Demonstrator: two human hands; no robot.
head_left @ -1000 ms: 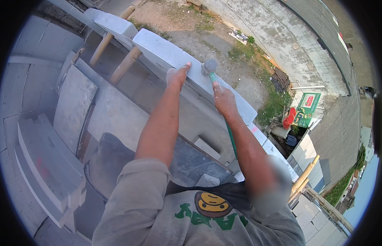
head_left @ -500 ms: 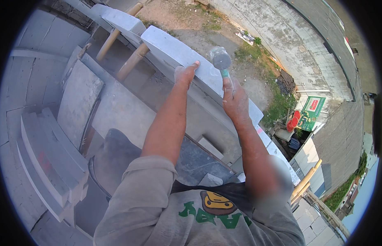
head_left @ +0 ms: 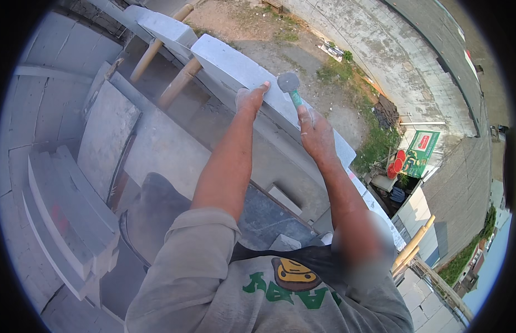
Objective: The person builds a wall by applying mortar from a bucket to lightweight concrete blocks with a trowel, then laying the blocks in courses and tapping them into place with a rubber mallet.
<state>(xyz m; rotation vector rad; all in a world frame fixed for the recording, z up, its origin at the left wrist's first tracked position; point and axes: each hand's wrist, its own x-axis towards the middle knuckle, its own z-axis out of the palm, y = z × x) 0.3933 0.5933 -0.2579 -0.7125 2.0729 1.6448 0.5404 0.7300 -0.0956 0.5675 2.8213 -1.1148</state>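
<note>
A long white building block lies along the top of the wall in front of me. My left hand grips its near upper edge, with the thumb across the top face; the other fingers are mostly hidden. My right hand is closed round the green handle of a mallet. The mallet's round grey head is raised above the block's far edge, to the right of my left hand. Pale dust coats both hands.
Another white block sits farther left along the wall. Wooden poles jut inward beneath the blocks. Stacked pale slabs stand at lower left, near a dark bucket-like container. Beyond the wall, the ground lies far below.
The mallet has swung slightly left, its head tilting that way, as my right hand shifted a little. My left hand and the block have stayed in place.
</note>
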